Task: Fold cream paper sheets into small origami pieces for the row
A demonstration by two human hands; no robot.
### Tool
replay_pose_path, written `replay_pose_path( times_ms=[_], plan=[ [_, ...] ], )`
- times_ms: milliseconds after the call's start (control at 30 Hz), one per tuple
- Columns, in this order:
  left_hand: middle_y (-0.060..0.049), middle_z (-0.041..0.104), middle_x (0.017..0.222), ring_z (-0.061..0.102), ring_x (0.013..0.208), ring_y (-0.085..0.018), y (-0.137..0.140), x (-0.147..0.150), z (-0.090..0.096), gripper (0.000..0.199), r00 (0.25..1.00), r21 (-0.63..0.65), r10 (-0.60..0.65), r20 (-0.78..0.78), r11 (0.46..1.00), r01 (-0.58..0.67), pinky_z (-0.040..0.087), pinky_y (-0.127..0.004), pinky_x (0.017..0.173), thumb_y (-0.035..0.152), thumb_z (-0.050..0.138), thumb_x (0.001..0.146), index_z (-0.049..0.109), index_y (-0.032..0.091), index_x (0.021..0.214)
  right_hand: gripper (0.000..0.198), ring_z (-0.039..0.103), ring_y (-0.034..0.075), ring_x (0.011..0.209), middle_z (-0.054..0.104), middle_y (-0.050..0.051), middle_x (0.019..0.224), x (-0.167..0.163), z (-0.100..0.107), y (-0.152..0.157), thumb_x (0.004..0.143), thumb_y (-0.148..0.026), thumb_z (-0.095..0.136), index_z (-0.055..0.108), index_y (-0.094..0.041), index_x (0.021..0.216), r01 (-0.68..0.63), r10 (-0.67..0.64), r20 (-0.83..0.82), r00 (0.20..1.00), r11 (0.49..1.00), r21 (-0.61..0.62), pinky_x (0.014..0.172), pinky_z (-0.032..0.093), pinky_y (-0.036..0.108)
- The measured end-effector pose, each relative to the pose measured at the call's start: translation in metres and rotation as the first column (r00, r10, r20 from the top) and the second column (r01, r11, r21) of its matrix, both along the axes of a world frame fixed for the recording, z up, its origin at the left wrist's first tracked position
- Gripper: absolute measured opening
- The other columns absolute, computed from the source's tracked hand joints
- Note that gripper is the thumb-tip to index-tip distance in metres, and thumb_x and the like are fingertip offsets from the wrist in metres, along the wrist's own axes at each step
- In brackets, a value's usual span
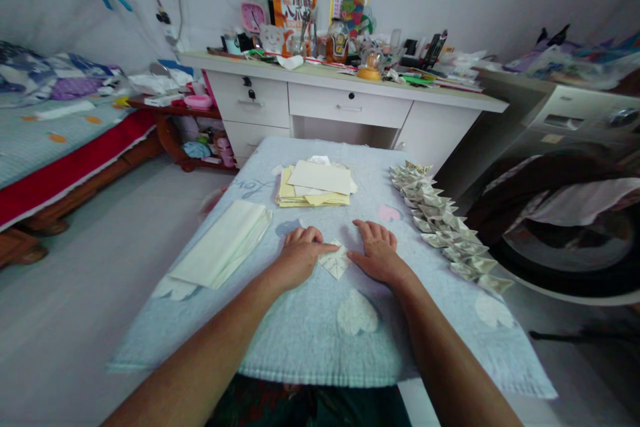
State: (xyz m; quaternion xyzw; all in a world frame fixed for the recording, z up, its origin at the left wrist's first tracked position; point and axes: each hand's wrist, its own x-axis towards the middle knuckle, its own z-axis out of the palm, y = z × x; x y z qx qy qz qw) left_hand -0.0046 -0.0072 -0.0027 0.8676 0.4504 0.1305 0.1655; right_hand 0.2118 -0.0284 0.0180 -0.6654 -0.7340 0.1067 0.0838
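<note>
A small diamond-shaped piece of folded white paper (336,263) with visible creases lies on the cloth-covered table. From the left, my left hand (300,255) rests palm down, one digit stretched out onto the paper's upper part and the other fingers bent against the cloth. My right hand (377,252) lies flat with fingers spread, its thumb at the paper's right corner. Beyond the hands sits a stack of cream and yellow paper sheets (320,179). Left of them lies a folded pile of larger pale sheets (220,243). Rows of pointed folded paper pieces (440,217) line the right side.
A light blue tablecloth (300,347) with heart shapes covers the table. Behind stands a white desk (255,103) crowded with jars, a pink clock (253,17) and an orange bag (293,3). A bed (60,133) is at left, a washing machine (575,120) at right.
</note>
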Motion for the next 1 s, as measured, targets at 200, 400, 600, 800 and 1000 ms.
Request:
replay_pose_path(
  times_ms=[200, 400, 600, 800, 1000],
  plan=[
    [0.0, 0.05, 0.108, 0.04, 0.098, -0.021, 0.001, -0.002, -0.002, 0.043, 1.0, -0.005, -0.016, 0.001, 1.0, 0.016, 0.029, -0.034, 0.087, 0.019, 0.045, 0.091, 0.06, 0.05, 0.116, 0.067, 0.036, 0.029, 0.121, 0.043, 0.012, 0.133, 0.008, 0.001, 0.001, 0.077, -0.036, 0.06, 0.035, -0.021, 0.137, -0.016, 0.018, -0.078, 0.997, 1.0, 0.024, 0.101, 0.024, 0.044],
    [-0.001, 0.053, 0.107, 0.043, 0.098, -0.022, -0.001, -0.003, 0.004, 0.046, 0.999, 0.002, -0.024, 0.031, 1.0, 0.024, 0.032, -0.036, 0.088, 0.014, 0.044, 0.088, 0.061, 0.046, 0.117, 0.027, 0.042, 0.026, 0.106, 0.05, 0.008, 0.11, -0.003, 0.001, -0.001, 0.078, -0.037, 0.061, 0.056, -0.02, 0.099, -0.106, 0.122, -0.116, 0.986, 0.985, 0.139, 0.092, 0.03, 0.04],
    [-0.004, 0.058, 0.113, 0.047, 0.107, -0.021, -0.001, 0.001, 0.012, 0.063, 0.964, -0.02, -0.032, 0.265, 0.999, 0.039, 0.034, -0.038, 0.098, 0.002, 0.048, 0.072, 0.051, 0.026, 0.13, 0.018, 0.043, 0.024, 0.1, 0.051, 0.006, 0.1, -0.017, -0.003, -0.002, 0.077, -0.032, 0.065, 0.057, -0.019, 0.089, -0.138, 0.158, -0.11, 0.981, 0.975, 0.174, 0.088, 0.031, 0.039],
    [-0.003, 0.063, 0.104, 0.052, 0.071, -0.013, -0.002, 0.011, 0.015, 0.058, 0.876, -0.158, 0.104, 0.47, 0.987, -0.033, 0.044, -0.027, 0.072, 0.017, 0.062, 0.073, 0.049, 0.019, 0.129, 0.011, 0.045, 0.021, 0.094, 0.052, 0.004, 0.093, -0.018, 0.003, -0.002, 0.078, -0.021, 0.062, 0.053, -0.02, 0.083, -0.174, 0.229, -0.286, 0.93, 0.963, 0.206, 0.084, 0.033, 0.035],
    [0.004, 0.054, 0.061, 0.049, 0.056, -0.01, 0.001, 0.011, 0.021, 0.013, 0.734, -0.292, 0.218, 0.643, 0.956, -0.028, 0.037, -0.021, 0.054, 0.029, 0.057, 0.081, 0.06, 0.017, 0.079, 0.019, 0.049, 0.019, 0.091, 0.054, 0.002, 0.092, -0.019, 0.004, 0.0, 0.08, -0.025, 0.063, 0.051, -0.021, 0.095, -0.102, 0.272, -0.641, 0.717, 0.952, 0.29, 0.083, 0.038, 0.033]
  ],
)
